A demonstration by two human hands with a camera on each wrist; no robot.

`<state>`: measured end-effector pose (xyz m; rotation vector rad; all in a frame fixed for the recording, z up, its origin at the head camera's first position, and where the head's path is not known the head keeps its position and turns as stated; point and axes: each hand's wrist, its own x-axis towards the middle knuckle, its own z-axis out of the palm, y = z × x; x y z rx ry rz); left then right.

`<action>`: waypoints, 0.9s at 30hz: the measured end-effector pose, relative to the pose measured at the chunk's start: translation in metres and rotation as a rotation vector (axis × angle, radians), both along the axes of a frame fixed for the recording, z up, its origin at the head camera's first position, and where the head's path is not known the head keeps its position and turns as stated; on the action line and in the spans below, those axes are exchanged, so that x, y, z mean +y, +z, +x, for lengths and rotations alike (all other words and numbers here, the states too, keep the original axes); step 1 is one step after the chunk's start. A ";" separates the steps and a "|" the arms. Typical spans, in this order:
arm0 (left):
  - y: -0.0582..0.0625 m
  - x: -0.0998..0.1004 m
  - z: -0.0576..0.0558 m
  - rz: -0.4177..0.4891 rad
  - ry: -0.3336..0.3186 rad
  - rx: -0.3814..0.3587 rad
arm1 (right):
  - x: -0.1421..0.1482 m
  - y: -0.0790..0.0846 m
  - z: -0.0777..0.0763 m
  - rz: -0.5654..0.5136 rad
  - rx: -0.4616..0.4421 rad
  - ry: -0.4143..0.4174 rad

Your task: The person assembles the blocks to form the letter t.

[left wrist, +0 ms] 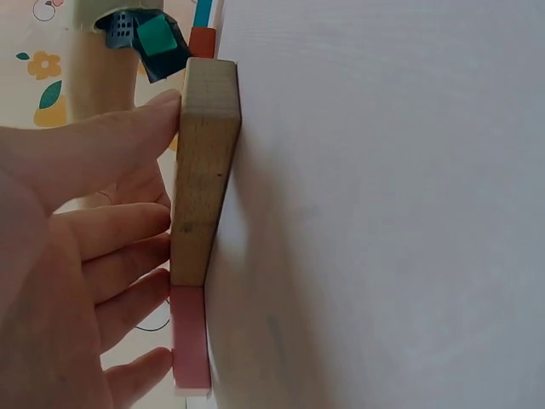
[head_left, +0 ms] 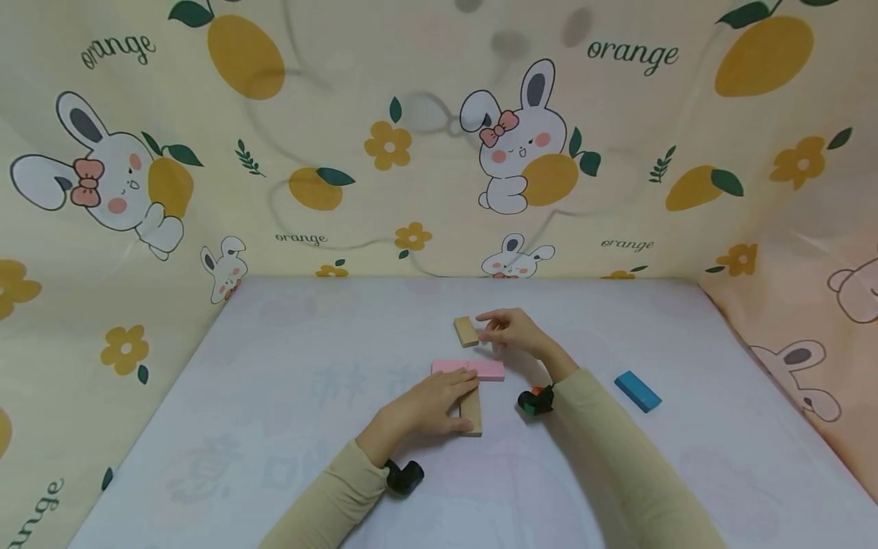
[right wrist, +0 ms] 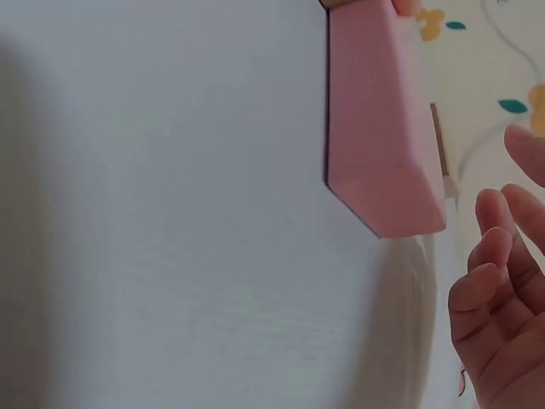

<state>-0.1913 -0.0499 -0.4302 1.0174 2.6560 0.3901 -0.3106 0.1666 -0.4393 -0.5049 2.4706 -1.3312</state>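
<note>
Two pink blocks (head_left: 490, 371) lie end to end in a row across the table. A wooden block (head_left: 472, 415) runs from the row's middle toward the person, making a T. My left hand (head_left: 428, 400) rests on these blocks, its fingers extended over the pink row and its thumb near the wooden block's close end. In the left wrist view, the fingertips (left wrist: 157, 294) lie along the top of the wooden and pink blocks. Beyond the row lies a second, shorter-looking wooden block (head_left: 466, 332). My right hand (head_left: 514, 332) is just right of it, fingers loosely bent, holding nothing.
A blue block (head_left: 638, 391) lies on the table to the right. An orange block (head_left: 538, 390) is partly hidden by the right wrist camera. A patterned cloth with rabbits and oranges rises behind the white tabletop (head_left: 329, 328) and at its sides.
</note>
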 end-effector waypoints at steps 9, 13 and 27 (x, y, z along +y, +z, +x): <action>0.000 -0.001 0.000 0.009 0.006 -0.008 | 0.001 -0.004 -0.010 -0.013 -0.037 -0.009; 0.000 -0.001 -0.001 0.006 0.005 -0.009 | 0.000 -0.008 -0.016 -0.007 -0.080 0.003; -0.003 -0.002 -0.002 0.013 -0.007 0.001 | -0.009 -0.008 -0.021 0.120 -0.065 0.092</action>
